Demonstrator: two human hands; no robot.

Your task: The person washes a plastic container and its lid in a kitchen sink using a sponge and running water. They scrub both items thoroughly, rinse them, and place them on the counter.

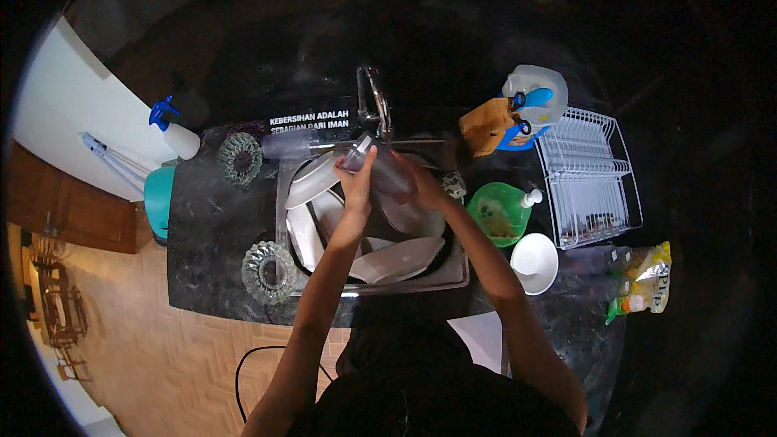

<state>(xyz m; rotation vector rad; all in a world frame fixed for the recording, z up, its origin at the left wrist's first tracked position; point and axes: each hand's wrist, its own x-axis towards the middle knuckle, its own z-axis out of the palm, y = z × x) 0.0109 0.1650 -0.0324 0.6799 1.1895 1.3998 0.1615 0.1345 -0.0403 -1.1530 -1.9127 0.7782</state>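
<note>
Both my hands hold a translucent, faintly purple plastic container [393, 175], tilted above the sink [464, 276]. My left hand [357, 185] grips its upper left end, thumb up along the side. My right hand [430, 187] wraps around its lower right part, fingers partly hidden. Below, white dishes [397, 261] fill the sink, leaning on one another at different angles. A white oval dish [312, 181] rests at the left rim. Just behind my hands stands the chrome faucet [379, 103]; whether water runs cannot be made out.
Left are two ribbed glass bowls [269, 273], a translucent container [285, 145] and a spray bottle [181, 139]. On the right stand a green basin [498, 215], white bowl [534, 264], wooden block [485, 127], white dish rack [589, 179] and yellow pouch [652, 279].
</note>
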